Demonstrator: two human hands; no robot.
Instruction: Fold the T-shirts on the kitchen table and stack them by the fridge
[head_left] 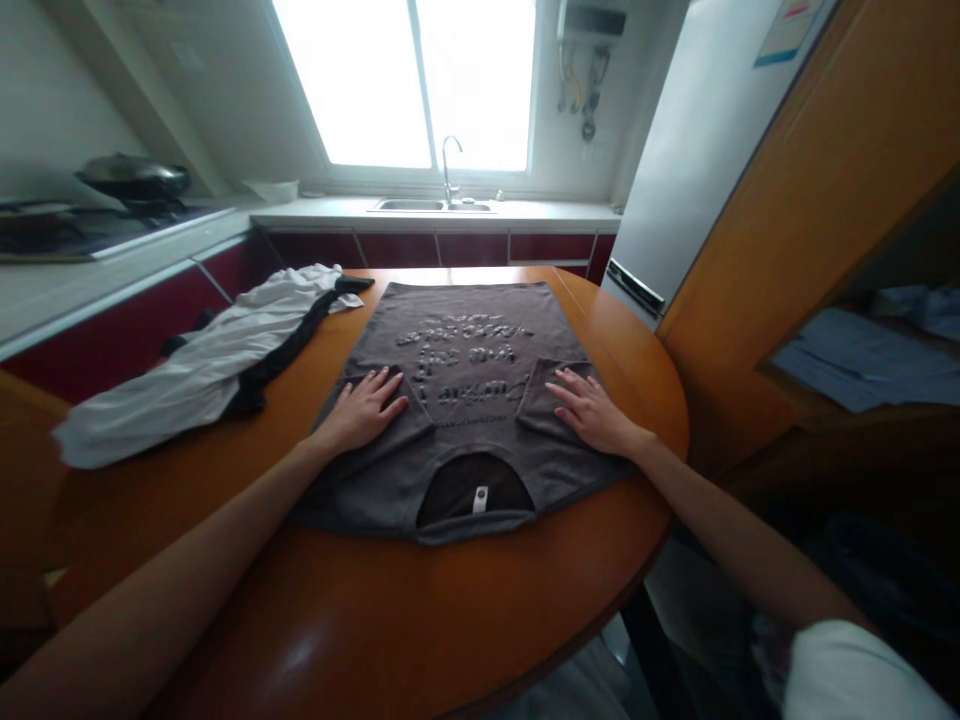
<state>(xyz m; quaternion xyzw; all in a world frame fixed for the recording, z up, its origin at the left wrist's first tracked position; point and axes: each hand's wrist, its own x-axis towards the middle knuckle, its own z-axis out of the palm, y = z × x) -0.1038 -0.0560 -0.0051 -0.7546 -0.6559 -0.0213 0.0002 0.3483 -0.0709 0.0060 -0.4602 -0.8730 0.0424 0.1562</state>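
Observation:
A dark grey T-shirt [480, 430] with raised dark lettering lies flat, its neckline toward me and its hem at the far side. Both sleeves are folded inward over the front. My left hand [364, 410] rests flat on the left sleeve, fingers spread. On the right sleeve lies my right hand [592, 410], also flat with the fingers apart. Inside the neck opening a small white label [481, 499] shows.
The shirt lies on a round-ended wooden table [420, 620]. White and black clothing [217, 370] is heaped at its left. Beyond stand a counter with a sink [409, 205], a stove with a pan [135, 178], and a fridge [705, 130] at the right.

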